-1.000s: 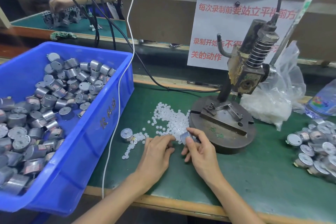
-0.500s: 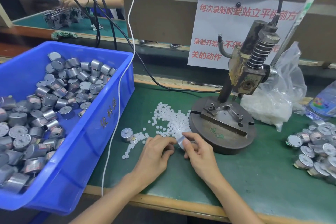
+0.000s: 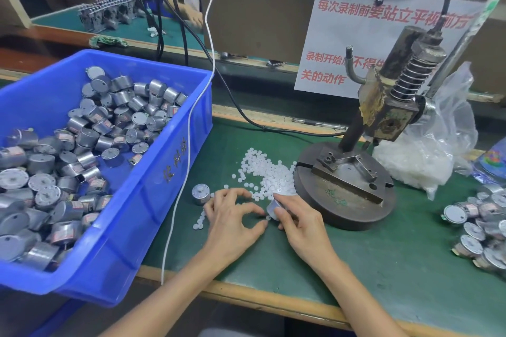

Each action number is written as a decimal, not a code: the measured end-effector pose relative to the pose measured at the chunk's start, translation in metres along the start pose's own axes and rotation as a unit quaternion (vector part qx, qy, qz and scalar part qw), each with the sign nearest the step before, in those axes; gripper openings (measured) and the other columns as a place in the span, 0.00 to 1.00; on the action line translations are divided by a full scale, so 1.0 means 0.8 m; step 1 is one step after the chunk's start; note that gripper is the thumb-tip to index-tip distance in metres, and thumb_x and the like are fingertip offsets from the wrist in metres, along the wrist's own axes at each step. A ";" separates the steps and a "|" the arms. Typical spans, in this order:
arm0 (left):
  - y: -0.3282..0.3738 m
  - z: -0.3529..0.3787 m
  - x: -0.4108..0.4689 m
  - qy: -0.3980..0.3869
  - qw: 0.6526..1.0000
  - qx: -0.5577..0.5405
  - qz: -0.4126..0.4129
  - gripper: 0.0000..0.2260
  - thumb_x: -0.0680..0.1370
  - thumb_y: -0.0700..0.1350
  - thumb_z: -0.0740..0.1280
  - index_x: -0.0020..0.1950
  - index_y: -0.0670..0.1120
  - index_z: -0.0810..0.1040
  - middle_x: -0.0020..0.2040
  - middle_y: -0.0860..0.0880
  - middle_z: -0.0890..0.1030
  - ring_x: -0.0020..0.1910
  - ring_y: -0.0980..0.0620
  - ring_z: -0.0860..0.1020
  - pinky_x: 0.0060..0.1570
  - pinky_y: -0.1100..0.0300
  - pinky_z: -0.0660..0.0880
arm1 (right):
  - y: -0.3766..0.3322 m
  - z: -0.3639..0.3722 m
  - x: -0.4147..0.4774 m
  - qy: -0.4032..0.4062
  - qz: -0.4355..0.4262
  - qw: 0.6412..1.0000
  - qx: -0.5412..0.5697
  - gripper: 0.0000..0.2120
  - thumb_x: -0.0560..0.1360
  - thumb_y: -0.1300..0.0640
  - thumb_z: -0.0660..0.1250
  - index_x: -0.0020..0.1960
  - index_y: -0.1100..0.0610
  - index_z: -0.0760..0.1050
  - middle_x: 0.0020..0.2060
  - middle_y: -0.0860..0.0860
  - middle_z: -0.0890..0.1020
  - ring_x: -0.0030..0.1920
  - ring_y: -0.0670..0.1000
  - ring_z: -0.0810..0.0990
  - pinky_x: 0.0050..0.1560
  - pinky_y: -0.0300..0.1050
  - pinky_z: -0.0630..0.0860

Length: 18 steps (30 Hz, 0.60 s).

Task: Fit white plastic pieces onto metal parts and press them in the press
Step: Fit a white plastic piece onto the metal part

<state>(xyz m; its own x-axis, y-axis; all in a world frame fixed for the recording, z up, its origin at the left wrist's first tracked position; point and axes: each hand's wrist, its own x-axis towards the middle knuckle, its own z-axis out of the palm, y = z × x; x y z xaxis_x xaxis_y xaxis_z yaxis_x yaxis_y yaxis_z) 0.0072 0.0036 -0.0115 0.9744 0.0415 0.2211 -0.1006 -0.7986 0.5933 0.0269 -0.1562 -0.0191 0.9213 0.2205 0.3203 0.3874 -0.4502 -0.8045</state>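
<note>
Right hand [image 3: 298,223] is curled round one metal part [image 3: 272,208], thumb on top, its end face turned toward my left. My left hand [image 3: 232,217] has thumb and forefinger bent into a ring, their tips closing on what looks like a single white piece [image 3: 268,218] right at that end face; it is too small for me to be sure it is seated.

Working down in size: the blue bin [image 3: 153,180] of unfitted parts sits at my left. The press [image 3: 383,117] stands at the right, its round base [image 3: 342,200] bare of any part. A plastic bag [image 3: 438,145] of white stock lies behind it, and the pile of done parts [image 3: 487,227] at the far right. The loose heap of white pieces [image 3: 269,172] lies against the base, and one spare metal part [image 3: 200,194] stands just beside my left hand.

A second ago the left fingers were flat among the scattered pieces and the part was held higher, near the base. Now the two hands have met over the mat. I judge picking is over and fitting is under way, with pressing not yet begun.
</note>
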 end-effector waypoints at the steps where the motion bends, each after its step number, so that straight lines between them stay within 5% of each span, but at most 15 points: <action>1: -0.001 0.000 0.000 0.000 1.000 0.000 -0.002 0.04 0.69 0.57 0.72 0.41 0.60 0.82 0.55 0.61 0.71 0.61 0.57 0.61 0.53 0.63 0.49 | -0.001 0.000 0.000 -0.001 -0.007 1.000 -0.011 0.13 0.78 0.61 0.64 0.61 0.60 0.77 0.49 0.44 0.78 0.43 0.44 0.78 0.48 0.49 0.78; 6: -0.001 0.001 0.000 0.005 1.000 -0.002 0.002 0.02 0.70 0.57 0.72 0.41 0.61 0.82 0.57 0.59 0.72 0.61 0.56 0.61 0.53 0.62 0.49 | -0.008 0.000 0.000 0.004 -0.027 0.999 -0.044 0.13 0.78 0.62 0.64 0.62 0.61 0.77 0.49 0.45 0.78 0.42 0.44 0.76 0.49 0.54 0.78; 12: -0.002 0.003 0.000 0.007 1.000 -0.004 0.014 0.02 0.70 0.56 0.72 0.40 0.60 0.82 0.57 0.57 0.73 0.62 0.54 0.63 0.54 0.61 0.50 | -0.012 0.001 0.001 0.015 -0.047 0.996 -0.069 0.14 0.77 0.65 0.64 0.62 0.62 0.77 0.48 0.48 0.78 0.40 0.40 0.74 0.48 0.48 0.77; 18: -0.004 0.003 0.000 0.022 0.999 -0.024 0.000 0.05 0.70 0.49 0.71 0.45 0.57 0.80 0.55 0.60 0.72 0.60 0.56 0.64 0.52 0.62 0.51 | -0.018 0.002 -0.004 -0.011 -0.130 0.977 -0.171 0.15 0.74 0.64 0.65 0.60 0.64 0.78 0.49 0.59 0.80 0.39 0.51 0.80 0.39 0.44 0.78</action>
<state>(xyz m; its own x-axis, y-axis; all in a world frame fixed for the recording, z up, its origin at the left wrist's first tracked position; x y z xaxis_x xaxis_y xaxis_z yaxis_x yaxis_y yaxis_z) 0.0079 0.0049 -0.0151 0.9646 0.0695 0.2544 -0.1107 -0.7689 0.6297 0.0186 -0.1489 -0.0096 0.7903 0.3823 0.4789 0.6007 -0.6375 -0.4824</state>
